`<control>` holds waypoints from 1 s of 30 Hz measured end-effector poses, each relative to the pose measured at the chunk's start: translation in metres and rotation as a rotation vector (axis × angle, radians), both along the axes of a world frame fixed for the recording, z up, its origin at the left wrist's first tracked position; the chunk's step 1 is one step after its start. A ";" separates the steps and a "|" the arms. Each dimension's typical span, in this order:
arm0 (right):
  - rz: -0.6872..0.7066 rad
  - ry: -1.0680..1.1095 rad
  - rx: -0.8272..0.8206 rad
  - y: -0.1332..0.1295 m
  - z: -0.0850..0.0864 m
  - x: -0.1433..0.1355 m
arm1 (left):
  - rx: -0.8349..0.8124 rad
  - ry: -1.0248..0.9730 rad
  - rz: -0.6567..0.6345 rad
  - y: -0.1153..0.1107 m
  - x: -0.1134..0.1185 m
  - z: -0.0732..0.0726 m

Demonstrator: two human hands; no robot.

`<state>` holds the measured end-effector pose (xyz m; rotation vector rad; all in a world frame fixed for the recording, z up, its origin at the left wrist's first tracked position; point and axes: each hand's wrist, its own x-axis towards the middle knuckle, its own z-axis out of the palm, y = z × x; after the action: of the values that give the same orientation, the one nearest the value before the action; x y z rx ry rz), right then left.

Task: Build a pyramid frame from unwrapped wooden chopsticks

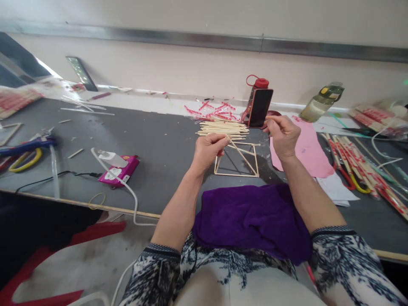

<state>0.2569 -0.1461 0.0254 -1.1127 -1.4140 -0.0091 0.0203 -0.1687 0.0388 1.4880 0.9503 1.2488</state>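
A small frame of thin wooden sticks stands on the grey table, a square base with sticks slanting up from it. My left hand pinches it at the top, where slanting sticks meet. To the right and a little higher, my right hand is raised with thumb and forefinger pressed together; whatever is between them is too small to make out. Just behind the frame lies a pile of loose wooden sticks. A purple cloth covers the table edge and lap between my forearms.
A phone leans on a red-capped bottle behind my hands. Pink paper, scissors and wrapped sticks lie right, near a green bottle. A purple packet with a white cable and blue-handled pliers lie left.
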 end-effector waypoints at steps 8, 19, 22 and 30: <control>0.025 0.006 0.002 -0.002 0.005 0.000 | 0.009 0.018 -0.002 0.001 -0.001 -0.002; 0.110 -0.006 -0.101 -0.037 0.036 -0.006 | -0.003 -0.008 0.001 0.001 0.000 -0.002; 0.149 -0.056 -0.164 -0.064 0.042 -0.005 | -0.014 -0.012 0.009 0.001 0.000 -0.001; 0.240 -0.372 -0.262 -0.091 0.046 -0.016 | -0.017 0.015 0.002 -0.002 0.001 -0.001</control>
<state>0.2405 -0.2371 0.0714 -1.1880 -1.9183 0.1512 0.0209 -0.1702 0.0379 1.4856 0.9701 1.2300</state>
